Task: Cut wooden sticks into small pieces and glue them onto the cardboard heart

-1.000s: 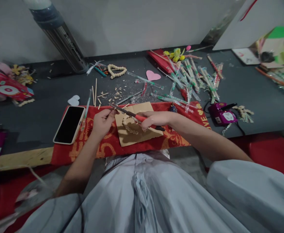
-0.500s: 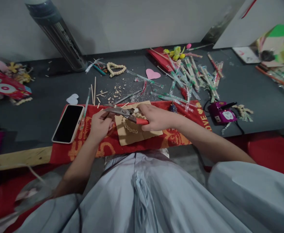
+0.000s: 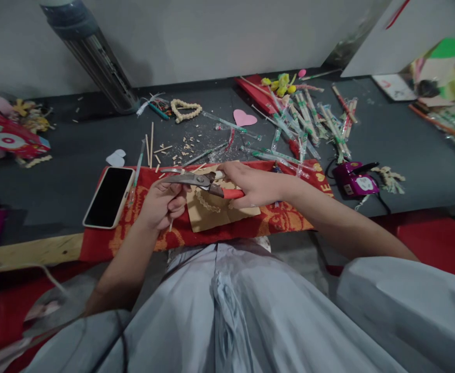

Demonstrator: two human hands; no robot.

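Observation:
My right hand (image 3: 249,182) grips red-handled shears (image 3: 190,179), whose long metal blades point left and stand apart. At the blades, my left hand (image 3: 163,204) is closed with its fingers curled. A thin pale stick (image 3: 170,226) pokes out below its fingers; the rest is hidden. Beneath the shears lies a piece of tan cardboard (image 3: 208,221) with a curved row of small pale pieces (image 3: 207,202) on it, partly covered by my right hand. The cardboard rests on a red and orange cloth (image 3: 285,221).
A phone (image 3: 109,198) lies left of my left hand. Cut stick bits (image 3: 181,155), a heart-shaped frame (image 3: 186,111) and a pink paper heart (image 3: 245,118) lie behind. Wrapped sticks (image 3: 305,116) and a purple device (image 3: 354,180) are at right. A tall bottle (image 3: 95,57) stands back left.
My left hand has turned and its fingers have curled in, so a stick end now shows below them. The shears and my right hand have shifted slightly.

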